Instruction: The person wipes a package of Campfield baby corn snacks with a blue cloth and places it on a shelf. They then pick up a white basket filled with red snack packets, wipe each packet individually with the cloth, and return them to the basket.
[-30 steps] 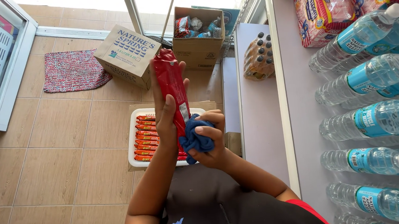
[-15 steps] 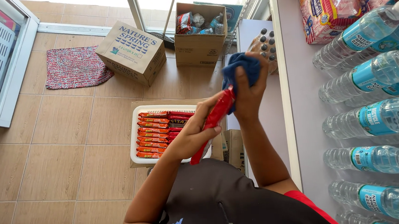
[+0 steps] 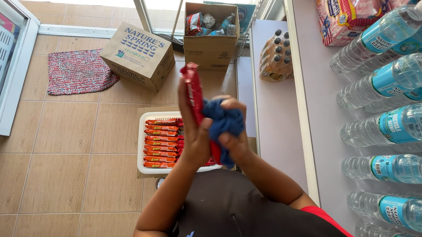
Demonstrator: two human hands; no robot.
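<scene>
So left hand fingers pinch the red pack upright; right hand clutches the blue cloth. Probably best wiping end to end.

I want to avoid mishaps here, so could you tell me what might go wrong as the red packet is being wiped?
1. The left hand holds the long red foil packet only low down; it could slip into the white tray.
2. The right hand's crumpled blue cloth could crease it.
</scene>
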